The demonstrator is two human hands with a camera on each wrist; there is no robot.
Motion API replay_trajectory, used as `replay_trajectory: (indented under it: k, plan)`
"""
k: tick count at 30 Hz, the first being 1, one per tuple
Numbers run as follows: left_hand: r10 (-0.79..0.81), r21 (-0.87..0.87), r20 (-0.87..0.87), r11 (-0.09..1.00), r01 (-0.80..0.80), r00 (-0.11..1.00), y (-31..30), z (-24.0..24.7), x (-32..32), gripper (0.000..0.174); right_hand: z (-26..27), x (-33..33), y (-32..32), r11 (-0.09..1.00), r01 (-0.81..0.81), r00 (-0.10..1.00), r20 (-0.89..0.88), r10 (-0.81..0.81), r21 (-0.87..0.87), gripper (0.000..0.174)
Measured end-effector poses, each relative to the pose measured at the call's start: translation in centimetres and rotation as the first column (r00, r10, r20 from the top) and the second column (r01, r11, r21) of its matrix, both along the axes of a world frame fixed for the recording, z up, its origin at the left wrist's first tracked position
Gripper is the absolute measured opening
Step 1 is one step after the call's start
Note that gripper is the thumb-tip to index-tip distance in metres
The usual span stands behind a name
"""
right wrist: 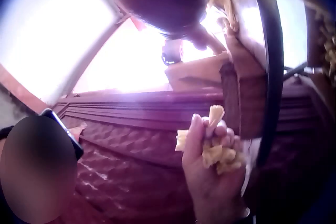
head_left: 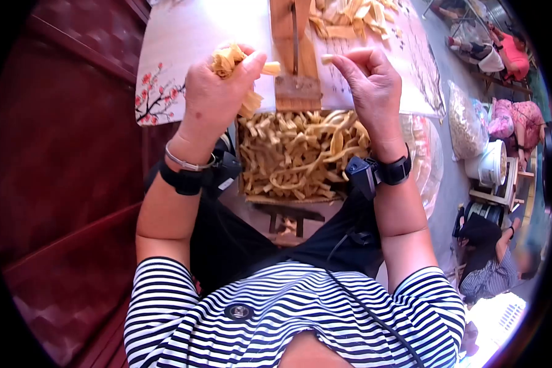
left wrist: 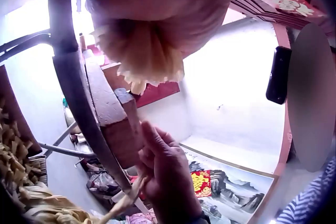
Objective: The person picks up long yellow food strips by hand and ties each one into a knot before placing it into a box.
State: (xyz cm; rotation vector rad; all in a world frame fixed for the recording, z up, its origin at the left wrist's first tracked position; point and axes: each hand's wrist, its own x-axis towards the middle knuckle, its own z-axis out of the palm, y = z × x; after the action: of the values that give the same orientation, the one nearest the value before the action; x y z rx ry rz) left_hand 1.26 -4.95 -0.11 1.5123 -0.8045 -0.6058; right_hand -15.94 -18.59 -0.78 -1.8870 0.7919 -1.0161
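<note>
My left hand [head_left: 218,86], raised at the left of the wooden board [head_left: 282,37], grips a bunch of pale yellow strips [head_left: 227,60]. Ends of the bunch stick out past the fingers and below the palm. Across from it, my right hand [head_left: 374,80] pinches a pale strip [head_left: 328,59] between thumb and curled fingers. Fanned, ruffled ends of the bunch [left wrist: 149,61] hang under the left hand in the left wrist view. Along the board runs a narrow metal bar [head_left: 295,43]. Both hands are above the cloth-covered table [head_left: 208,24].
A box [head_left: 288,199] full of cut yellow strips stands between the knees, below the table edge. More flat strips [head_left: 352,18] lie on the table's far right. A dark red door [head_left: 67,153] rises at left. Seated people, a white bucket [head_left: 487,162] and bags [head_left: 466,122] are at right.
</note>
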Motion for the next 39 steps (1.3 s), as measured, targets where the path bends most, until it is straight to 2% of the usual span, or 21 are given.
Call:
replay_trajectory:
  k: [3, 6, 8, 10, 13, 16, 18, 20, 23, 26, 27, 30, 31, 32, 33, 34, 35, 36, 37, 38, 39]
  plan:
    - [-0.257, -0.109, 0.164, 0.955, 0.277, 0.952, 1.3, 0.6, 0.2, 0.012, 0.5, 0.1, 2.8, 0.984, -0.170, 0.977, 0.122, 0.175, -0.052, 0.011]
    - [-0.345, -0.269, 0.196, 0.881, 0.388, 0.918, 1.9, 1.9, -1.0, 0.012, 1.1, -0.2, 3.2, 0.943, -0.302, 0.923, 0.207, 0.325, -0.138, 0.013]
    - [-0.735, 0.037, 0.182, 0.669, 0.742, 0.654, 3.1, 3.5, 0.1, 0.012, 1.0, -0.8, 3.1, 0.940, -0.321, 0.905, 0.256, 0.341, -0.116, 0.014]
    - [-0.611, 0.074, 0.470, 0.747, 0.661, 0.637, 2.5, 1.7, -1.9, 0.025, 1.7, -1.1, 2.6, 0.942, -0.267, 0.913, 0.259, 0.314, -0.201, 0.015]
    - [-0.435, 0.198, 0.800, 0.841, 0.503, 0.414, 2.3, 0.3, -4.0, 0.038, 1.9, -1.6, 2.3, 0.928, -0.301, 0.889, 0.288, 0.356, -0.218, 0.016]
    - [-0.340, 0.098, 0.844, 0.858, 0.504, 0.416, 2.0, 1.0, -4.4, 0.049, 2.1, -1.8, 2.5, 0.893, -0.389, 0.847, 0.294, 0.444, -0.229, 0.016]
    - [-0.275, -0.073, 0.803, 0.835, 0.545, 0.529, 2.5, 2.7, -3.9, 0.044, 2.4, -2.0, 2.5, 0.868, -0.422, 0.841, 0.246, 0.483, -0.261, 0.015]
    - [0.093, -0.320, 0.786, 0.907, 0.274, 0.611, 2.6, 2.5, -3.2, 0.027, 2.8, -1.7, 3.1, 0.859, -0.408, 0.862, 0.180, 0.474, -0.310, 0.015]
    - [0.066, -0.392, 0.664, 0.879, 0.271, 0.745, 1.2, 1.1, -2.1, 0.018, 2.2, -0.9, 4.1, 0.803, -0.428, 0.863, 0.075, 0.499, -0.415, 0.017]
    - [-0.288, 0.009, 0.237, 0.956, 0.294, 0.928, 2.3, 1.9, -3.8, 0.016, 0.9, -0.6, 4.5, 0.639, -0.444, 0.816, 0.011, 0.578, -0.628, 0.016]
    - [-0.350, 0.007, 0.287, 0.931, 0.364, 0.891, 2.0, 1.9, -4.5, 0.016, 1.0, -0.4, 4.6, 0.588, -0.526, 0.718, 0.050, 0.695, -0.615, 0.006]
    - [-0.637, 0.182, -0.090, 0.745, 0.642, 0.765, 3.3, -0.2, -3.2, 0.028, 0.6, -0.4, 5.7, 0.642, -0.384, 0.840, 0.037, 0.541, -0.664, 0.027]
    - [-0.435, 0.220, -0.121, 0.864, 0.452, 0.892, 4.4, -1.0, -4.7, 0.034, 0.6, -0.2, 5.3, 0.703, -0.321, 0.868, 0.100, 0.486, -0.634, 0.032]
    - [-0.823, 0.257, -0.121, 0.514, 0.819, 0.555, 4.3, 2.5, -4.2, 0.029, 0.3, 0.0, 5.2, 0.780, -0.309, 0.856, 0.199, 0.477, -0.544, 0.031]
    - [-0.949, 0.157, -0.086, 0.288, 0.945, 0.304, 4.3, 3.1, -3.5, 0.030, 0.3, 0.5, 5.4, 0.832, -0.278, 0.841, 0.298, 0.453, -0.480, 0.032]
    - [-0.968, 0.026, 0.002, 0.249, 0.968, 0.249, 4.4, 2.9, -3.3, 0.030, 0.9, -0.3, 5.0, 0.846, -0.308, 0.883, 0.199, 0.424, -0.435, 0.034]
    - [-0.919, -0.058, 0.114, 0.373, 0.926, 0.377, 4.6, 2.8, -2.5, 0.032, 0.8, 0.1, 4.7, 0.875, -0.316, 0.897, 0.184, 0.401, -0.367, 0.034]
    - [-0.746, -0.075, 0.283, 0.610, 0.789, 0.603, 4.9, 2.3, -1.9, 0.033, 0.6, 0.5, 4.4, 0.899, -0.321, 0.909, 0.171, 0.381, -0.298, 0.034]
    - [-0.547, -0.040, 0.471, 0.771, 0.636, 0.692, 4.7, 2.1, -1.6, 0.034, 0.3, 0.8, 4.4, 0.892, -0.439, 0.880, 0.147, 0.451, -0.106, 0.032]
    - [-0.425, 0.139, 0.670, 0.877, 0.459, 0.608, 4.2, 2.4, -1.6, 0.029, -0.1, 0.9, 4.4, 0.840, -0.535, 0.842, 0.145, 0.520, 0.095, 0.032]
    - [-0.358, 0.084, 0.750, 0.886, 0.456, 0.557, 3.9, 2.3, -2.0, 0.029, -0.2, 0.3, 4.6, 0.658, -0.664, 0.744, 0.233, 0.626, 0.354, 0.029]
